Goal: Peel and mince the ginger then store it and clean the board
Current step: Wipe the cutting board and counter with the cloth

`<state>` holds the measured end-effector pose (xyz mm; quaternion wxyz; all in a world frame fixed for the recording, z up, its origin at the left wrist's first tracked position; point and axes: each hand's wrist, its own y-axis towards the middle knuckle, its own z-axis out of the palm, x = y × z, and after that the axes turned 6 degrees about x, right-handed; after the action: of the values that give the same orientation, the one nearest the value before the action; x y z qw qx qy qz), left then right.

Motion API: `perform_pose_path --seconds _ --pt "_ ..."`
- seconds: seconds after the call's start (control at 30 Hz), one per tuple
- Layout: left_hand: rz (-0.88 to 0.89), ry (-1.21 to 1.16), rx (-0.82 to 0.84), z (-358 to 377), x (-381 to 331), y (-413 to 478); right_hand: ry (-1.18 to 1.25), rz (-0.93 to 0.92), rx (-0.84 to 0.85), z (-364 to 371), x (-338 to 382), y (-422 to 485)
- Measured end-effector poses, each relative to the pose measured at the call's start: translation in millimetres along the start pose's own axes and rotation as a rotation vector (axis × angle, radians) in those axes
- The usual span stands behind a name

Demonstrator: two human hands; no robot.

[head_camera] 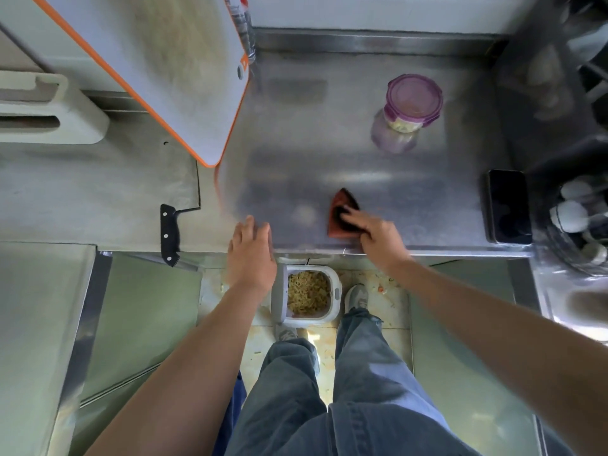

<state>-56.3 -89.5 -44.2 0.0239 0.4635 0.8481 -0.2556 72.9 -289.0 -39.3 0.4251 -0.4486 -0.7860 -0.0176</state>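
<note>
My right hand (pixel 373 232) presses a dark red cloth (pixel 342 209) flat on the steel counter (pixel 411 195), near its front edge. My left hand (pixel 251 251) hovers cupped at the counter's front edge, fingers together, holding nothing that I can see. The grey cutting board (pixel 158 60) with an orange rim leans upright at the back left. A purple-lidded container (pixel 411 102) with pale minced ginger inside stands closed at the back of the counter. A black-handled knife (pixel 169 233) lies at the left counter's front edge, handle overhanging.
An open white bin (pixel 309 292) with yellowish scraps stands on the floor below the counter edge, between my feet. A black phone (pixel 508 207) lies at the counter's right. A dish rack (pixel 579 222) with white items sits far right. A white holder (pixel 49 106) is at left.
</note>
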Motion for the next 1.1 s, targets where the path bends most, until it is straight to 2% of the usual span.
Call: perform_pose_path --seconds 0.13,0.23,0.27,0.33,0.4,0.47,0.53,0.67,0.7,0.77,0.83,0.93,1.03,1.1 --pt "0.000 0.020 0.010 -2 -1 1 -0.003 -0.169 0.139 25 5 -33" --pt "0.004 0.022 0.028 -3 -3 1 0.128 -0.122 0.202 16 12 -39" --pt "0.008 0.024 0.026 -3 -4 1 0.186 -0.082 0.179 9 13 -39" --pt "0.030 0.034 0.019 -1 -7 0 0.258 -0.009 0.008 -7 11 -34" --pt "0.050 0.041 0.020 1 -10 -2 0.258 0.054 -0.207 -21 1 -22" --pt "0.056 0.044 0.024 3 -12 -4 0.210 0.154 -0.294 -25 -10 -16" --pt "0.056 0.046 0.028 2 -12 -4 0.153 0.185 -0.225 -11 -14 -20" --pt "0.054 0.063 0.026 1 -10 -2 0.143 0.004 0.075 29 2 -40" --pt "0.057 0.065 0.021 2 -10 -1 0.170 -0.020 0.106 32 6 -42" --pt "0.067 0.073 0.009 2 -12 0 0.270 -0.020 0.015 24 9 -43" --pt "0.077 0.075 -0.002 2 -14 1 0.370 0.055 -0.202 2 1 -42" --pt "0.099 0.063 -0.008 3 -19 3 0.307 0.228 -0.489 -37 -33 -39" --pt "0.117 0.062 0.005 7 -27 7 0.162 0.425 -0.539 -49 -59 -43" --pt "0.108 0.067 0.013 9 -31 8 0.101 0.379 -0.482 -30 -53 -45"
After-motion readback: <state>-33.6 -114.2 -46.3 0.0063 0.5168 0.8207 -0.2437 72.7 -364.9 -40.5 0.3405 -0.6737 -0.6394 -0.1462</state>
